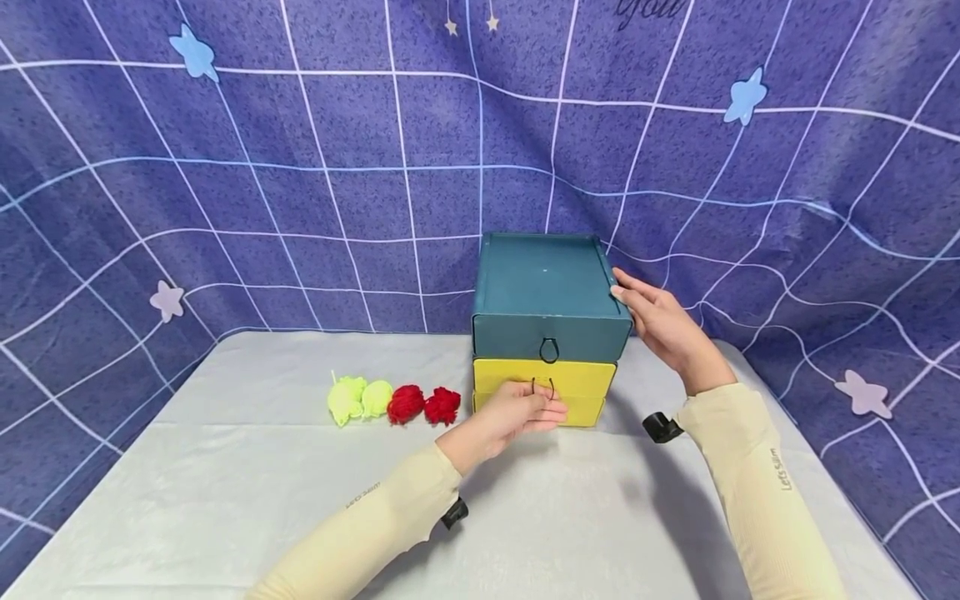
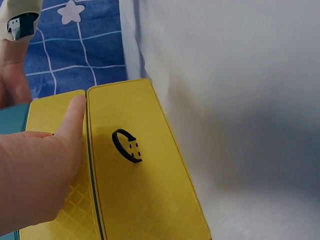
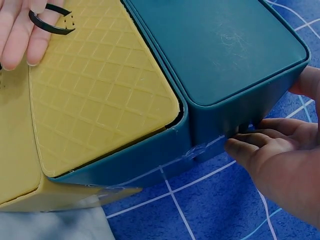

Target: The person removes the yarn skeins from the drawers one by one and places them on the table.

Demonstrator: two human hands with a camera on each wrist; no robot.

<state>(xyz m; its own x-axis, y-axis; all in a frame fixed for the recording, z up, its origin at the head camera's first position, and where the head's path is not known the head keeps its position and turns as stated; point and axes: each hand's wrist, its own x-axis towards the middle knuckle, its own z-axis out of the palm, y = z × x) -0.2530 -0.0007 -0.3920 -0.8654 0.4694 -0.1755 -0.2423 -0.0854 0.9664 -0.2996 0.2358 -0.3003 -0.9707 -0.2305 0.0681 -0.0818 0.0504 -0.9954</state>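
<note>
A stack of drawers stands against the back cloth, a teal drawer unit [image 1: 551,275] on top and two yellow drawer fronts below. My left hand [image 1: 517,410] is at the upper yellow drawer [image 3: 105,85], its thumb and fingers pinching the black loop handle [image 3: 47,25]. Below it, the lower yellow drawer [image 2: 150,200] has its own black loop [image 2: 120,145], untouched. Against the right side of the teal unit, my right hand [image 1: 663,325] rests with fairly straight fingers; its thumb touches the top edge. The drawers look closed.
Left of the stack lie two neon-yellow yarn balls [image 1: 347,400] and two red yarn balls [image 1: 406,404] in a row on the white cloth-covered table [image 1: 262,492]. A blue grid-patterned curtain [image 1: 337,200] hangs close behind and on both sides.
</note>
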